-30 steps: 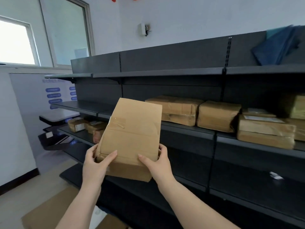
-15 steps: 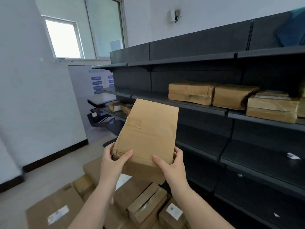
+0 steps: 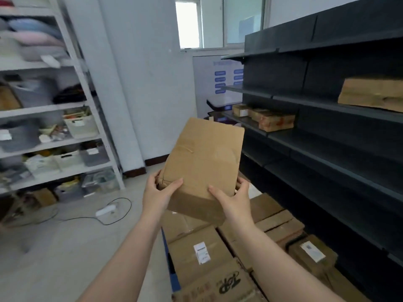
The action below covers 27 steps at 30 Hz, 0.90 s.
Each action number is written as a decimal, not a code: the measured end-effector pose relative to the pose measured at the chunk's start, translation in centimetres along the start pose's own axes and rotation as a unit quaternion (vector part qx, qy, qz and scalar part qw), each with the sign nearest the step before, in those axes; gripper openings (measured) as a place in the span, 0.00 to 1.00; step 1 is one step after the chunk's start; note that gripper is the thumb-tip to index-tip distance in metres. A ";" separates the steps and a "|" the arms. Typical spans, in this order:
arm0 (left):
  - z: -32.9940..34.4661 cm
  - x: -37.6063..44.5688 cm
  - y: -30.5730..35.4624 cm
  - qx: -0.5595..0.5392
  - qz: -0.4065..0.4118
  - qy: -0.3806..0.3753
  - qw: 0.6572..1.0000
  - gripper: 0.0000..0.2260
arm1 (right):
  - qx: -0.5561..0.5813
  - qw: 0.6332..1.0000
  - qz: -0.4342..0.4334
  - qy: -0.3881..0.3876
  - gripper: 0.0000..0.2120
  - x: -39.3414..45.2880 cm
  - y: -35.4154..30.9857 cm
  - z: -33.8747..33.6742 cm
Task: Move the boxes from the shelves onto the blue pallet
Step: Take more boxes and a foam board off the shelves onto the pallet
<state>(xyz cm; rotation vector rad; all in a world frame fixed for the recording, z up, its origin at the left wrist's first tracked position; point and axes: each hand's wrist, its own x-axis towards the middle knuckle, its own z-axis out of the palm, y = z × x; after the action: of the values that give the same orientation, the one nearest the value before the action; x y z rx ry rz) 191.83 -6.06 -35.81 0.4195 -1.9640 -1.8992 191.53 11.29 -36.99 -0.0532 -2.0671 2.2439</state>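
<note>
Brown cardboard box [image 3: 201,168] held at frame centre, tilted, left hand [image 3: 158,194] and right hand [image 3: 234,200] each in a curled grip on its lower corners, above boxes [image 3: 196,256] stacked on the blue pallet [image 3: 171,272] at lower centre.

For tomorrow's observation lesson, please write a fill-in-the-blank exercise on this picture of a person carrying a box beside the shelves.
1. The person holds the brown box with ____ hands, the left hand and the right hand.
2. The edge of the pallet under the stacked boxes is ____ in colour.
3. The shelves on the right are ____ grey.
4. A white power strip lies on the ____.

Missing words: both; blue; dark; floor
</note>
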 end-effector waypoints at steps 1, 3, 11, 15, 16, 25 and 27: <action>-2.6 0.6 -0.4 -0.004 -0.003 0.014 1.000 0.31 | 0.003 1.000 0.006 -0.014 0.34 -0.6 0.5 2.5; -7.8 1.7 -0.9 -0.005 -0.010 0.036 0.999 0.27 | 0.005 0.999 0.016 -0.032 0.36 -1.8 1.4 7.8; -26.5 7.3 -3.5 0.024 -0.033 0.062 0.997 0.28 | 0.020 0.997 0.061 -0.049 0.38 -5.8 4.8 27.2; -31.0 11.3 -4.8 0.037 -0.046 0.038 0.998 0.24 | 0.015 0.997 0.071 -0.035 0.39 -5.0 6.4 32.8; -31.8 12.7 -5.3 0.038 -0.047 0.033 0.998 0.23 | 0.005 0.997 0.074 -0.030 0.39 -4.2 7.0 34.1; -33.3 27.4 -9.1 0.079 -0.067 0.005 0.995 0.25 | -0.030 0.987 0.160 0.012 0.44 7.2 11.9 44.0; -32.9 31.7 -9.8 0.091 -0.065 -0.012 0.994 0.24 | -0.027 0.986 0.165 0.018 0.41 11.1 12.9 45.8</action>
<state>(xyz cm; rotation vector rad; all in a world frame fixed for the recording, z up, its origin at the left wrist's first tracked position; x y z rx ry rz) 178.59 -50.29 -43.04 0.5922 -2.1832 -1.8131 176.01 -34.17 -45.61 -0.4683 -2.2398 2.3386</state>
